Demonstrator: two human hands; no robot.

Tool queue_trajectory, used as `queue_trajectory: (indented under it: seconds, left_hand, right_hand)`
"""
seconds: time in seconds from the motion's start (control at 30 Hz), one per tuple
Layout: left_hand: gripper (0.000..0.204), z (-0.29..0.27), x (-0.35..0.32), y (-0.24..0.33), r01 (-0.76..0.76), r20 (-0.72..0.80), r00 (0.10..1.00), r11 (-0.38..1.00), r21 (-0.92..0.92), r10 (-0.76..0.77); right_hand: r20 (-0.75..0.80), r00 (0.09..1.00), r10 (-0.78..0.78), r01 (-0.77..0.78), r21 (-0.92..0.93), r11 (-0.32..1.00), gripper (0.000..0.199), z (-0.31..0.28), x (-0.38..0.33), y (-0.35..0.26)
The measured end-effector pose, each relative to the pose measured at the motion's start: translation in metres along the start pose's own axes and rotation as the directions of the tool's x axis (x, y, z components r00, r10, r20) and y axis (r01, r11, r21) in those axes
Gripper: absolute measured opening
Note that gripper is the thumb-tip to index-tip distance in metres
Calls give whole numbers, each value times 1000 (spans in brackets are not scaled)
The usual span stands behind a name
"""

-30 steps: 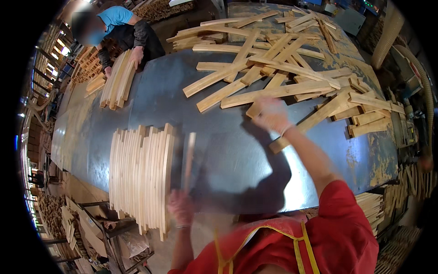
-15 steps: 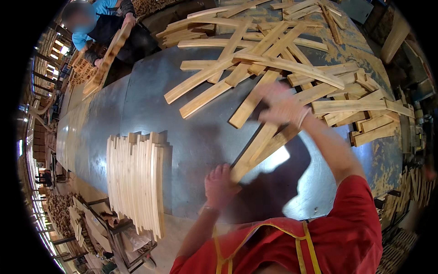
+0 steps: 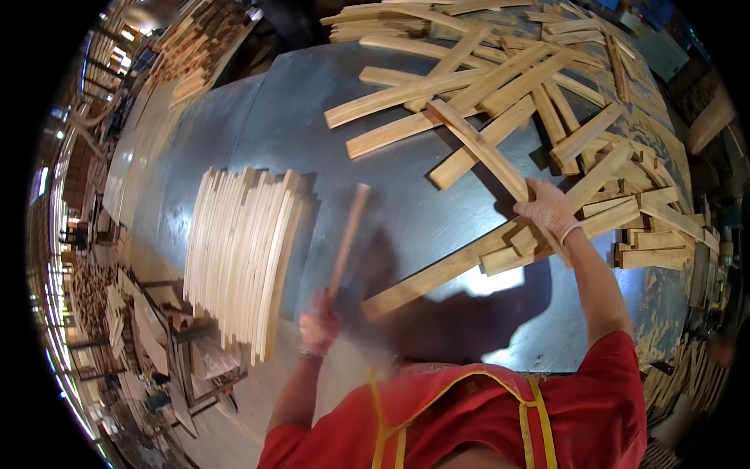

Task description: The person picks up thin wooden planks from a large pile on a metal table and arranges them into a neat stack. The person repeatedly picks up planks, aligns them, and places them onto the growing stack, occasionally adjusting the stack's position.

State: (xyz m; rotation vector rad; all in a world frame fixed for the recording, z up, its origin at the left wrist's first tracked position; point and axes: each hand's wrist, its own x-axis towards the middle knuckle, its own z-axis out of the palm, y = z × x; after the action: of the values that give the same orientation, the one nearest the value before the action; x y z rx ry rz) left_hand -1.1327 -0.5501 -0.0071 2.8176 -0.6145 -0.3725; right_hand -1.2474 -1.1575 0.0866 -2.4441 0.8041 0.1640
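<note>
Slats everywhere: left hand (image 3: 320, 324) has its grip closed on one blurry pale wooden slat (image 3: 348, 234), right by the neat slat stack (image 3: 238, 258); gloved right hand (image 3: 549, 209) clutches another long slat (image 3: 478, 148) atop the loose pile (image 3: 500, 86) on the grey metal surface (image 3: 234, 125).

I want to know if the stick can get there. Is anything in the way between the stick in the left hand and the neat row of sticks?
Nothing visible. The left hand holds a wooden slat, blurred, and only bare metal tabletop shows between it and the neat row of slats to its left.
</note>
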Motion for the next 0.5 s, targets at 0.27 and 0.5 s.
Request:
queue_trajectory:
  seconds: [0.27, 0.5]
  left_hand:
    - [88, -56, -9, -103, 201, -320, 946, 852, 483, -42]
    - [103, 13, -15, 99, -406, -5, 914, 914, 5, 406]
  right_hand:
    - [289, 952, -101, -250, 925, 286, 62, 92, -117, -81]
    - [164, 985, 52, -158, 982, -102, 41, 108, -191, -85]
